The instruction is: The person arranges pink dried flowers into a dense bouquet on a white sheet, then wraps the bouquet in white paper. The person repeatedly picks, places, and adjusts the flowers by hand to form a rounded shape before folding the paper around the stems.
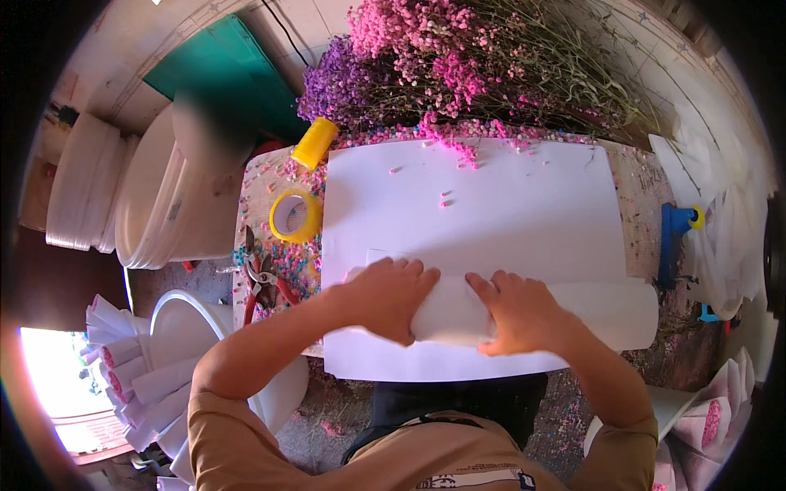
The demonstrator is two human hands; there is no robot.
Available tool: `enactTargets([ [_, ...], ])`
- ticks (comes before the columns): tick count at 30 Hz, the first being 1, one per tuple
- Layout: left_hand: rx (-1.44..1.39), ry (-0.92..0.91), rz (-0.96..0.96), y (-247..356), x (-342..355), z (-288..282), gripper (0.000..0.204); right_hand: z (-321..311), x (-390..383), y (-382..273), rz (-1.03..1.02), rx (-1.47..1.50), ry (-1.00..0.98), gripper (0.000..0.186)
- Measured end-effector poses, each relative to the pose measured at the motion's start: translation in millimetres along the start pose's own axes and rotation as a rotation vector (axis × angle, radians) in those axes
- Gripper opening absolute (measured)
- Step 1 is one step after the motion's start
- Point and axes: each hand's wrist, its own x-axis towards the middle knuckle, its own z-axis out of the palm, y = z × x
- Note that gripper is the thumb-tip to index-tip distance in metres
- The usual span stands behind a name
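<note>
Both my hands press round a white paper roll (454, 315) that lies crosswise on a large white sheet (458, 196). My left hand (393, 296) grips the roll toward its left end, fingers bent over the top. A little pink shows beside that wrist, but what it belongs to is hidden. My right hand (522, 311) holds the middle of the roll, thumb and fingers curved round it. To the right, the roll's wider end (618, 315) reaches past the sheet's edge. A few small pink blossoms (444, 201) rest on the sheet.
Pink and purple dried flowers (426, 49) are heaped behind the table. At left are yellow tape rolls (295, 216) and red-handled pruning shears (266, 282). A blue tape dispenser (675, 241) stands right. Buckets (184, 315) and paper-wrapped bunches (123, 368) flank me.
</note>
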Motion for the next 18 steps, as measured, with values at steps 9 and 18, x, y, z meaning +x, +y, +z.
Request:
enactTargets([
  [9, -0.222, -0.485, -0.163, -47, 73, -33, 0.086, -8, 48, 60, -0.083, 0.265, -0.090, 0.090],
  [18, -0.198, -0.277, -0.266, -34, 49, -33, 0.103, -18, 32, 36, 0.086, 0.285, -0.106, 0.098],
])
